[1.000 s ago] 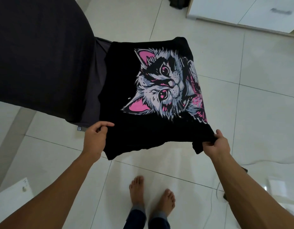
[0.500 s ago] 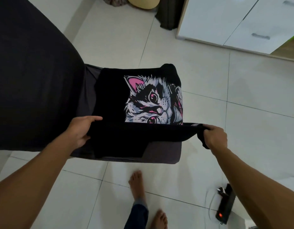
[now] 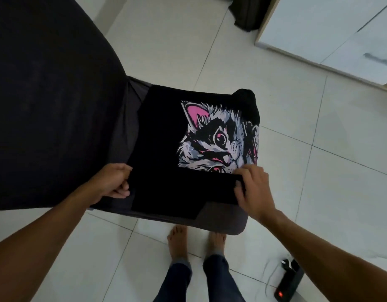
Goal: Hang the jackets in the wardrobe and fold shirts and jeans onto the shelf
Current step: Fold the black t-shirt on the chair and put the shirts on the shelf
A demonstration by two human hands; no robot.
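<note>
Head view: your left hand (image 3: 110,184) and right hand (image 3: 252,188) each pinch an end of the black cat shirt (image 3: 166,138) on the chair seat (image 3: 223,219). Its folded near edge runs left-right between them; the rest lies far.

Dark chair (image 3: 223,219), power strip (image 3: 289,282), white cabinet (image 3: 331,33)

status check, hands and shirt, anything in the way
Left hand grips shirt edge. Right hand pinches the folded hem. Shirt lies half folded on the chair. Nothing in the way.
</note>
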